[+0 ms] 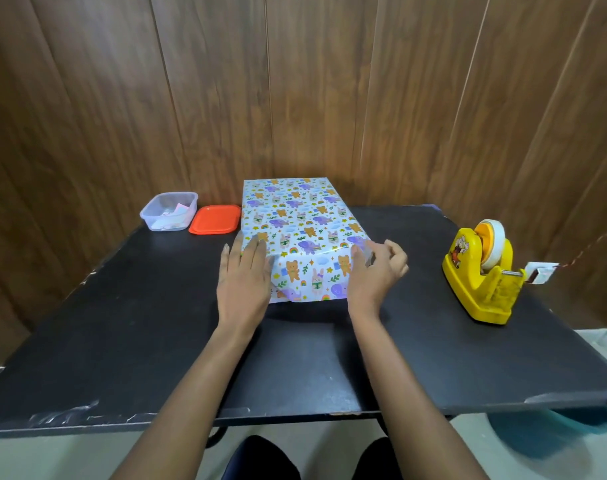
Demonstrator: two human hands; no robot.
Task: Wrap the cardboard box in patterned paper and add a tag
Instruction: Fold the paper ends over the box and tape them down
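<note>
1. At the bottom of the frame, bare table (122,341) lies between its near edge and the box, so the wrists have room to draw back.
2. The left hand (243,275) lies flat with straight fingers. It presses on the near left corner of the box (295,216) and holds nothing.
3. The right hand (374,271) is at the near right corner, fingers curled. Thumb and fingers pinch a small clear strip (367,253), probably tape.
4. The box stands in the centre of the frame, directly ahead and between both hands. Its long axis runs from near to far. The paper (309,275) covers the top, and a flap hangs down over the near end.
5. Both hands are about equally near. I judge that the right hand must carry the strip left onto the flap while the left keeps it pressed.
6. To the right the table is open up to the dispenser (478,282), well apart. A small card (541,273) on a string, maybe the tag, sits just past it.
7. At the upper left, the lid (215,219) lies just beside the box, and the tub (169,211) lies beyond it. Little room is left there.
</note>
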